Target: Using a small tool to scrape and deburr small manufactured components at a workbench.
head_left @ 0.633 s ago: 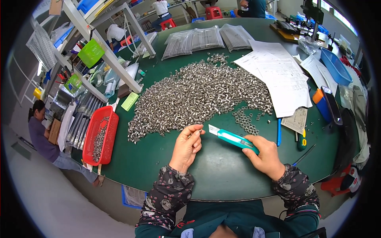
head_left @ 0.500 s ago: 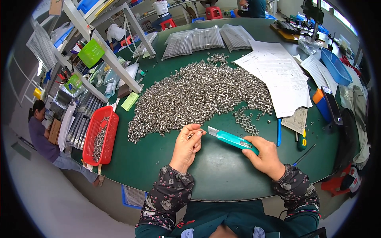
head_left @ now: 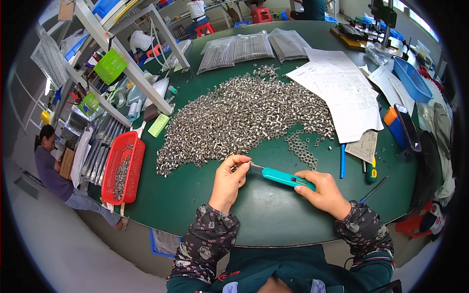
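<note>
Gripping a teal utility knife, the right hand is closed around its rear end, with the thumb along the near side, on the near side of the heap of small metal pieces. The knife slants out of that hand, its blade leading toward the left hand, which is also on the near side of the heap. The left hand's thumb and forefinger are pinched together on a small metal piece, mostly hidden by the fingertips; the blade's end is right at them, though whether it touches the piece cannot be told.

The heap spreads over the green table, and a patch of flat-lying rings sits at its near right edge. Left of the heap are a red basket holding more small pieces and a pale green pad. Beyond the heap lie clear bags of thin rods. Right of it are white papers, a blue pen and a dark phone.
</note>
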